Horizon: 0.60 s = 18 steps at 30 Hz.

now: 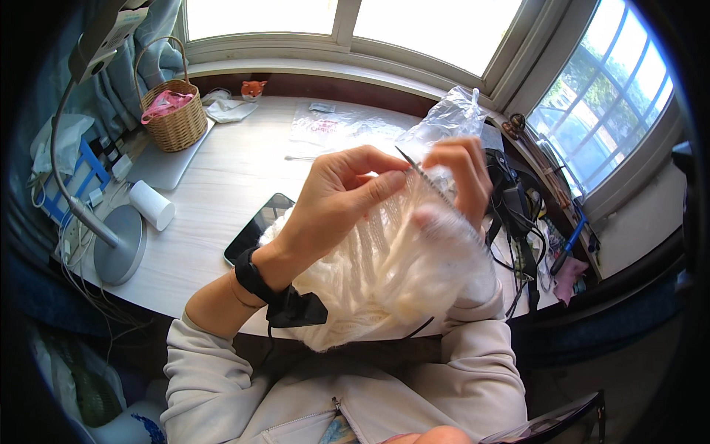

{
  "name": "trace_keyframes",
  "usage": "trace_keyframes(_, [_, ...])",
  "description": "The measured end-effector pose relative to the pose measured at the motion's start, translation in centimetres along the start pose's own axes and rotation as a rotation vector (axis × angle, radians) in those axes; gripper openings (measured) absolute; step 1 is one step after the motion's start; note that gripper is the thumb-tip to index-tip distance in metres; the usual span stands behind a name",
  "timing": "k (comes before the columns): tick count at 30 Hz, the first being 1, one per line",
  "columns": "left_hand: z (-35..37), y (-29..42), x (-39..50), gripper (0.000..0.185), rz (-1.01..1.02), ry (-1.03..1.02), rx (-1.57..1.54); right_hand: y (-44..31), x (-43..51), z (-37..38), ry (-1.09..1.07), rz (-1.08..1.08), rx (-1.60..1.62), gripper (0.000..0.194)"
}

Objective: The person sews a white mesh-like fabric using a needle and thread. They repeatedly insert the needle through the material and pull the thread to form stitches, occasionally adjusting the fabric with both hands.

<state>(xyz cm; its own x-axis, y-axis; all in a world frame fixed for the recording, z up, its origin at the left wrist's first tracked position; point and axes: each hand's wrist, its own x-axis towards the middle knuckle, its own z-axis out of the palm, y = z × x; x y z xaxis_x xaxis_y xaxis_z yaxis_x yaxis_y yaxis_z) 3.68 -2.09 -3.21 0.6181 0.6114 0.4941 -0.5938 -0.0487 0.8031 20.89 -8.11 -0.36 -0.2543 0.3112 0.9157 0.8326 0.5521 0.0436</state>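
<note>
My left hand point(355, 186) pinches the upper edge of a cream knitted piece point(360, 277) between thumb and forefinger, close to a dark knitting needle tip point(407, 156). From that tip the needle runs down to the right, carrying a row of stitches. My right hand point(460, 177), blurred, is bent around the work on the needle's far side; the fuzzy knitting hides part of it. The fabric hangs below both hands, over the desk's front edge. A black strap with a dark device point(297, 311) sits on my left wrist.
A phone point(260, 225) lies left of the knitting. Farther left stand a lamp base point(119, 244), a white cylinder point(152, 205) and a wicker basket point(175, 119) on a laptop. Clear plastic bags point(449, 116) lie behind my hands. A black camera with straps point(507, 188) is at right.
</note>
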Motion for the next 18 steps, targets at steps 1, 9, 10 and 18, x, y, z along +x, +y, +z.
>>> trace_keyframes(1, [0.1, -0.1, -0.1, 0.016, -0.014, -0.019, 0.0, -0.1, 0.1, -0.3, -0.186, 0.124, 0.187, 0.069])
trace_keyframes(9, [0.0, 0.0, -0.1, 0.018, 0.031, 0.02, 0.029, -1.2, 0.0, -1.6, 0.019, 0.04, -0.048, 0.028])
trace_keyframes(10, [-0.1, 0.0, -0.1, 0.018, 0.038, 0.036, 0.039, -1.3, -0.1, -1.6, 0.014, 0.035, -0.055, 0.026])
trace_keyframes(18, [-0.1, 0.2, -0.1, 0.017, 0.089, -0.052, 0.036, -0.8, -0.5, -0.8, 0.0, -0.036, 0.188, 0.032])
